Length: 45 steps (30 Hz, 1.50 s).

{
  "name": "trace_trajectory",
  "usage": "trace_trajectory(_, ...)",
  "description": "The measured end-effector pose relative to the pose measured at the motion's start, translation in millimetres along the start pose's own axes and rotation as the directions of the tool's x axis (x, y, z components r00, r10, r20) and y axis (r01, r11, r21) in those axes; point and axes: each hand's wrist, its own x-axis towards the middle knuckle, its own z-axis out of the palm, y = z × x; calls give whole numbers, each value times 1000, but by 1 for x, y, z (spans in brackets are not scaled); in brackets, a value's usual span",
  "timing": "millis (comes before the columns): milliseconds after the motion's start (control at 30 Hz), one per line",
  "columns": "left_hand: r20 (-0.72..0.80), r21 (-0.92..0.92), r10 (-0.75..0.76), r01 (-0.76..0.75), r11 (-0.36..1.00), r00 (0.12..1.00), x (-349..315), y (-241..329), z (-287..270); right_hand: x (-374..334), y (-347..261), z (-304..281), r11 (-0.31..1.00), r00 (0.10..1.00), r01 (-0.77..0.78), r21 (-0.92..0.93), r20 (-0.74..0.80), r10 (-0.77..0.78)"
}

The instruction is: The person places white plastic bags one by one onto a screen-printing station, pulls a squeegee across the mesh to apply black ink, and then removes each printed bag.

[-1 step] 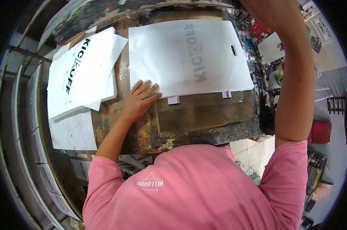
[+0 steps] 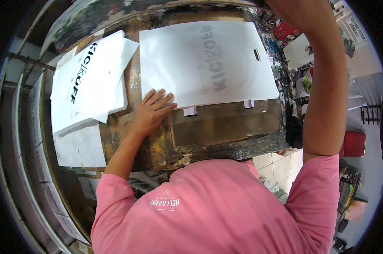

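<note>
One white bag [image 2: 208,61] lies placed under your flat, open left hand [image 2: 151,112]; printed bags [image 2: 90,80] are stacked beside; your right hand's state I cannot tell.

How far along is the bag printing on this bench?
Done: a stack of printed white bags lies to the left of the bench, black lettering up. In hand: one white bag lies flat on the stained bench, grey lettering showing faintly; the left hand presses its near left corner, the right hand is raised at the frame's top. Left: how many bags remain cannot be told.
</note>
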Motion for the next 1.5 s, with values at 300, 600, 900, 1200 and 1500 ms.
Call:
trace_trajectory(300,69,-46,-38,41,998,997,73,44,-33,10,18,7,996,998,53,-66,-21,-54)
trace_trajectory(600,-184,-9,-185,187,982,965,325,-76,105,31,21,-16,988,974,-35,150,227,0)
trace_trajectory(900,-51,16,-240,242,970,969,400,-57,159,44,36,-36,990,954,-138,39,275,122)
trace_trajectory(1200,-244,13,-200,210,978,949,390,-86,187,49,22,-37,996,980,-76,40,186,68)
trace_trajectory(1500,-183,109,-205,228,968,961,382,-66,159,48,11,-33,996,984,-78,-42,158,83)
